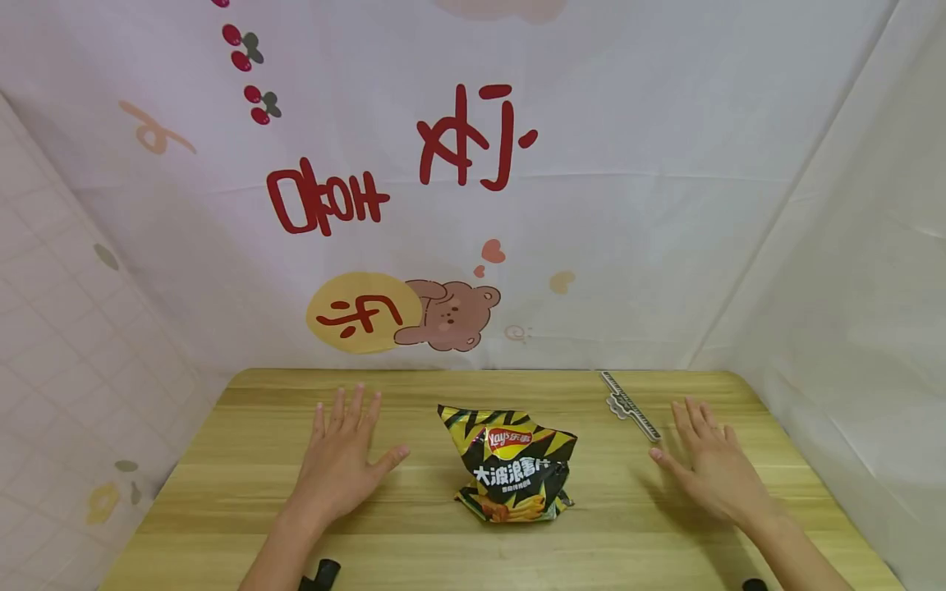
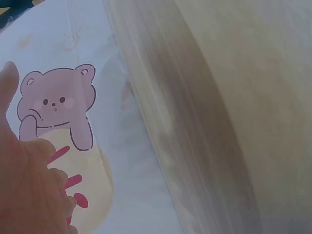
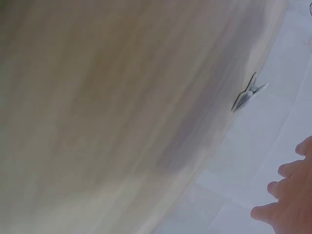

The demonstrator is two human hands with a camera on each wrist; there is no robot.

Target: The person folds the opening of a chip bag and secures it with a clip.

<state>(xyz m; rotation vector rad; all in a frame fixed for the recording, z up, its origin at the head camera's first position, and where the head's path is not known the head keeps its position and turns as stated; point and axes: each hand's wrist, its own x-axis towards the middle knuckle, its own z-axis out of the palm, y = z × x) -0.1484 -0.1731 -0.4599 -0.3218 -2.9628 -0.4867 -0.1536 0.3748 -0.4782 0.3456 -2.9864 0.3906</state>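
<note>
A black and yellow bag of Lay's chips (image 1: 513, 468) stands in the middle of the wooden table, its top corner folded over to the left. To its left, my left hand (image 1: 343, 460) is held out flat with the thumb spread toward the bag. My right hand (image 1: 713, 472) is on the other side, fingers straight, holding nothing. Just left of those fingers lies a long grey bag clip (image 1: 630, 405), set at a slant near the back edge. The right wrist view shows the clip (image 3: 247, 93) end-on, apart from the right hand (image 3: 287, 195).
The wooden table (image 1: 414, 550) ends at a white cloth backdrop (image 1: 628, 246) printed with a bear, hearts and red characters. Cloth also hangs along both sides. Black wrist gear (image 1: 321, 574) shows below the left forearm.
</note>
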